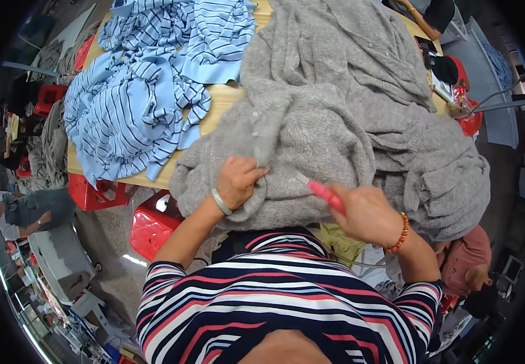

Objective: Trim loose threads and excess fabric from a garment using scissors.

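Note:
A grey knit garment [317, 139] lies bunched on the table in front of me, its near folds hanging over the front edge. My left hand [238, 182] is closed on it, thumb and fingers pinching a fold of the knit. In my right hand [372, 215] is a slim tool with a pink handle [326, 195] and a thin pale metal tip. The tip points up and left toward the pinched fold, a short way from my left fingers. Its exact end is too fine to make out.
Blue striped knit garments [135, 109] are heaped at the left of the wooden table [217, 106]. More grey knitwear [341, 42] spreads to the far side and right. Red stools [150, 224] stand below the left edge. Another person's arm [420, 18] rests at the far right.

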Tool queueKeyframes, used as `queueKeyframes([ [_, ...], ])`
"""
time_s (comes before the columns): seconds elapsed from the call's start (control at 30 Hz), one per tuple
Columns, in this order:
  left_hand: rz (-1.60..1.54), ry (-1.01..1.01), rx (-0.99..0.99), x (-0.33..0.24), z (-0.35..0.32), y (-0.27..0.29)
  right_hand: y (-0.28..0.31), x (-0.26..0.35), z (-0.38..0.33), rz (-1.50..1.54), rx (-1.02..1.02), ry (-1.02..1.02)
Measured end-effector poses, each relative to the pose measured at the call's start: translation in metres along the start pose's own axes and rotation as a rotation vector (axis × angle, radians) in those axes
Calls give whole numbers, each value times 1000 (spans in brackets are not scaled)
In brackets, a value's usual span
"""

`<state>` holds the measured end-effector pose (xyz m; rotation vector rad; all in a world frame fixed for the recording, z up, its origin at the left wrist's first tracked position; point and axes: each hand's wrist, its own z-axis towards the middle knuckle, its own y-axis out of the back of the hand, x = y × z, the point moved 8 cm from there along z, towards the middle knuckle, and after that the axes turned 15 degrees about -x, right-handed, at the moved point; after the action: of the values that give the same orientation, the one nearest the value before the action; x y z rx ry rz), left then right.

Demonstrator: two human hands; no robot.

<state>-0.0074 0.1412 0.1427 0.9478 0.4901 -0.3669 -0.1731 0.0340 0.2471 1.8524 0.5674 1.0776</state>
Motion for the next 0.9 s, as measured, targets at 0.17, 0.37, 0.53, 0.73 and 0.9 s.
queueKeyframes([
  [0.17,-23,-309,167,-35,10,1,1,-10,2,-21,95,18],
  [0.37,-500,644,803,4,0,8,20,-42,1,181,65,15],
  [0.53,133,204,130,38,132,10,34,-115,-12,457,-371,-226],
  [0.73,253,235,234,46,208,-157,27,-164,-30,592,-409,-450],
  [0.9,-336,523,507,26,217,-159,25,-190,-58,626,-505,-529],
])
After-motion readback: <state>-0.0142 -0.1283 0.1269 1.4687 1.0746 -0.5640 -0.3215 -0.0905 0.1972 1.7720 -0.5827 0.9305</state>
